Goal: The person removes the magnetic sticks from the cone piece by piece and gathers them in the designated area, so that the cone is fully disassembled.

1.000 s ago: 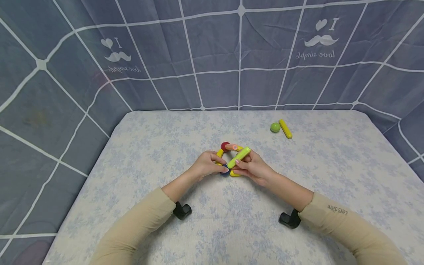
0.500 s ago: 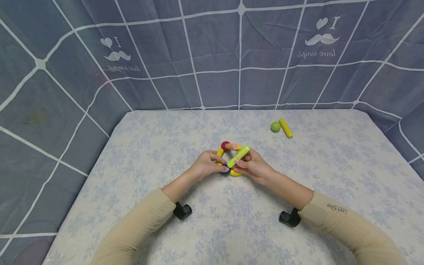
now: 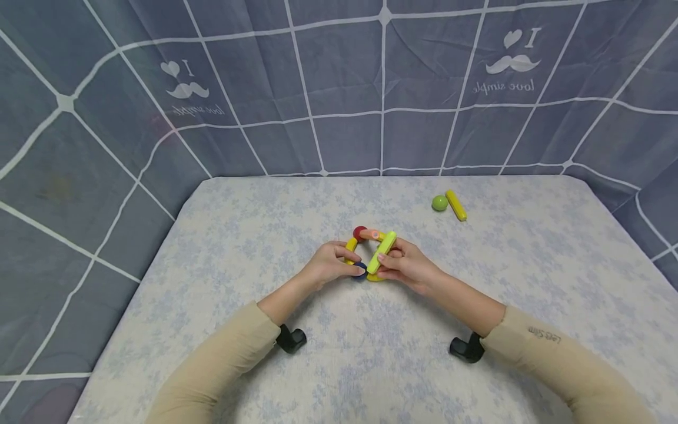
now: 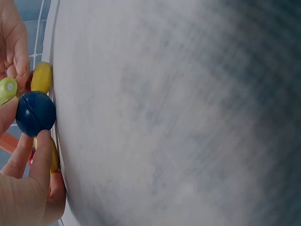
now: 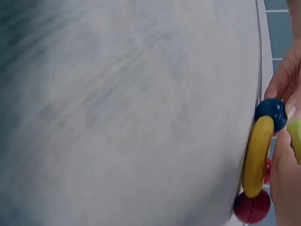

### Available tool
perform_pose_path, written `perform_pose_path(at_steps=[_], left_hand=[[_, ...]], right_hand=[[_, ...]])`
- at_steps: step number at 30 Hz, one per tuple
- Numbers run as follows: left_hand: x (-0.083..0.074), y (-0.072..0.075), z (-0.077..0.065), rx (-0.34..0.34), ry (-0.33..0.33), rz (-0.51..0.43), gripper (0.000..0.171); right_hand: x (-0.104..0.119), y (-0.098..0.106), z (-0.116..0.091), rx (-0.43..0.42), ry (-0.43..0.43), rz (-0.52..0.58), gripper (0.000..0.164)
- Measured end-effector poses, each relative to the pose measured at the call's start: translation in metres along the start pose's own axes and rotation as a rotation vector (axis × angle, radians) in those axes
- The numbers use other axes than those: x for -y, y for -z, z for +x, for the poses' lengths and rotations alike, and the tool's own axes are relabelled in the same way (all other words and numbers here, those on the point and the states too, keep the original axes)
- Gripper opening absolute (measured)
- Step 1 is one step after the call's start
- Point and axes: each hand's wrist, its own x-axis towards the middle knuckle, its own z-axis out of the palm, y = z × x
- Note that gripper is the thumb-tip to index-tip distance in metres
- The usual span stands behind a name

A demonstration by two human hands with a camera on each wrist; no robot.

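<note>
My left hand [image 3: 329, 264] pinches a dark blue ball [image 4: 35, 114] between thumb and fingers, low on the cloth. A lime-green ridged stick [image 3: 382, 252] is in my right hand [image 3: 410, 268], gripped between thumb and fingers and slanting up to the right, its lower end close to the ball. In the right wrist view a curved yellow stick [image 5: 257, 157] joins the blue ball to a dark red ball [image 5: 252, 207]. Another yellow stick [image 3: 351, 248] runs from the blue ball towards a red ball [image 3: 359, 233] at the back. An orange stick [image 3: 369, 234] reaches rightward from there; my right hand partly hides the ring.
At the back right of the table a green ball [image 3: 439, 203] lies beside a loose yellow stick [image 3: 457, 205]. The pale floral tablecloth [image 3: 254, 224] ends at a grey-blue checked curtain [image 3: 344, 141] behind and at the left.
The lime-green stick has turned steeper, and its lower end has shifted slightly right, away from the blue ball. My left hand keeps its place on the ball.
</note>
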Motion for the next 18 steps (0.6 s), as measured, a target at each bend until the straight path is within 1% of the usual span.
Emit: perform_pose_path(at_steps=[5, 9, 13, 18], left_hand=[[0.001, -0.001, -0.001, -0.007, -0.008, -0.012, 0.019], [0.001, -0.001, 0.0, -0.009, -0.007, -0.011, 0.022], [0.001, -0.001, -0.001, -0.008, 0.011, -0.021, 0.034], [0.002, -0.001, 0.0, -0.002, -0.006, -0.064, 0.058]], right_hand=[[0.003, 0.006, -0.002, -0.018, -0.016, -0.011, 0.041], [0.005, 0.015, -0.004, -0.028, -0.026, 0.006, 0.037], [0.007, 0.025, -0.006, -0.035, -0.033, 0.034, 0.038], [0.013, 0.038, -0.011, -0.056, -0.021, 0.058, 0.045]])
